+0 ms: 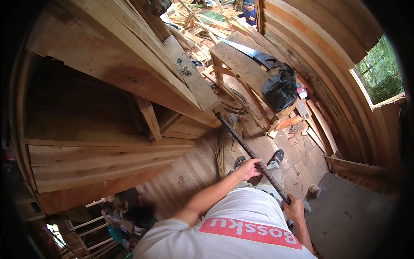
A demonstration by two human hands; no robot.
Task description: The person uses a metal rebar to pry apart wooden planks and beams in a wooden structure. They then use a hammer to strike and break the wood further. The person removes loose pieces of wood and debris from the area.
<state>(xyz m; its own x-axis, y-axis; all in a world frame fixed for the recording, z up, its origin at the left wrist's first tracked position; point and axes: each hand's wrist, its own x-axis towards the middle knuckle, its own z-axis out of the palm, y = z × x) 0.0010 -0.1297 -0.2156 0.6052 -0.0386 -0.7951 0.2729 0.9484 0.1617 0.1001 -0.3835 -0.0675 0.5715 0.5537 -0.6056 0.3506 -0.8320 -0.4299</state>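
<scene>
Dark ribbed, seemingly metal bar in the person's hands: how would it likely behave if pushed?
The dark ribbed, seemingly metal bar would probably act stiff: it runs from the right hand past the left hand without a visible sag. Its ridged surface likely resists slipping. If solid, it may be heavy for its slim shape; the picture cannot confirm that.

One readable word, large white lettering [241,225] on a red band [206,225] across the wearer's white shirt [243,203], upside down in the head view. Small yellowish print on the far person's dark top [247,15]: too small to read.
</scene>
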